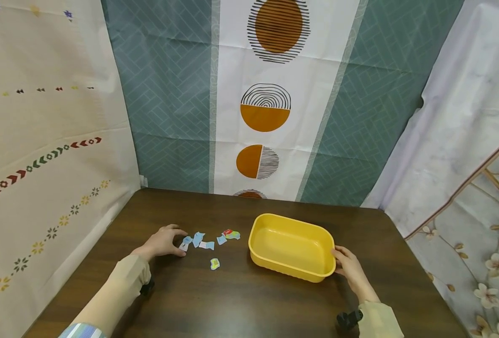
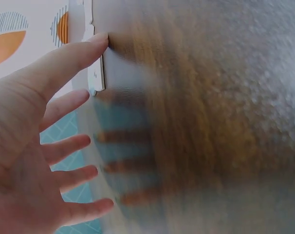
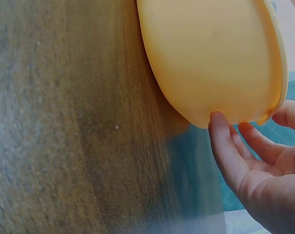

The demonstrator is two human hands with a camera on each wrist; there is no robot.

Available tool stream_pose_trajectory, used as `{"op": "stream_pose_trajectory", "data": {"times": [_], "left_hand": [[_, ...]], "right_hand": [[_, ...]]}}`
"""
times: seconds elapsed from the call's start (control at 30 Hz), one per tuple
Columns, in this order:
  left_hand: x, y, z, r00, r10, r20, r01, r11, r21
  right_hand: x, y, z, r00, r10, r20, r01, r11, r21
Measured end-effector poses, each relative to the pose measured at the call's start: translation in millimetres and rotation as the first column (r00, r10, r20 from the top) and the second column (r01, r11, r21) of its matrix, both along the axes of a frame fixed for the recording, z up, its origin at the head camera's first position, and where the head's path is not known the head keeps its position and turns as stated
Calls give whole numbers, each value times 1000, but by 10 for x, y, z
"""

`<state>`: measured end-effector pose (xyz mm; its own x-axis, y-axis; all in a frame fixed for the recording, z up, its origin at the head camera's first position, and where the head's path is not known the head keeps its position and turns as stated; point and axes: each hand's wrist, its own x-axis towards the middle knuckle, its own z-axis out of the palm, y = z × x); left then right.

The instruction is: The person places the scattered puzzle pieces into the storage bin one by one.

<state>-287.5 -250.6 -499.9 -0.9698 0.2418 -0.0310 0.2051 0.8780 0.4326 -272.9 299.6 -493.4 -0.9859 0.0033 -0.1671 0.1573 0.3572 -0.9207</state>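
Observation:
My left hand rests at the left end of a row of small flat puzzle pieces, mostly light blue, on the brown table. Its thumb tip touches the edge of a puzzle piece, while the other fingers are spread with nothing between them. My right hand holds the right end of a shallow yellow plastic tray. In the right wrist view its fingertips lie against the tray's outer wall and by its rim. The tray's inside shows only in the head view and is bare.
A red and green puzzle piece lies between the blue ones and the tray. One yellow-green puzzle piece sits nearer the front. Patterned cloths hang behind and beside the dark table.

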Motion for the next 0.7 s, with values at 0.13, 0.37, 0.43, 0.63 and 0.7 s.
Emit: {"op": "stream_pose_trajectory", "data": {"times": [0.13, 0.37, 0.43, 0.63, 0.7], "left_hand": [[-11, 18, 1, 1000, -9, 4, 9, 1000, 5], [-17, 42, -5, 1000, -30, 0, 30, 999, 9], [-16, 49, -2, 1000, -31, -3, 31, 1000, 7], [-12, 45, -6, 999, -39, -25, 40, 999, 11], [-13, 43, -11, 999, -42, -29, 43, 999, 13]], "right_hand": [[2, 6, -1, 1000, -4, -1, 4, 1000, 0], [12, 21, -20, 1000, -5, 2, 5, 1000, -1], [11, 21, -20, 1000, -3, 3, 3, 1000, -2], [6, 3, 3, 1000, -9, 2, 9, 1000, -10], [3, 0, 2, 1000, -10, -1, 10, 1000, -14]]}}
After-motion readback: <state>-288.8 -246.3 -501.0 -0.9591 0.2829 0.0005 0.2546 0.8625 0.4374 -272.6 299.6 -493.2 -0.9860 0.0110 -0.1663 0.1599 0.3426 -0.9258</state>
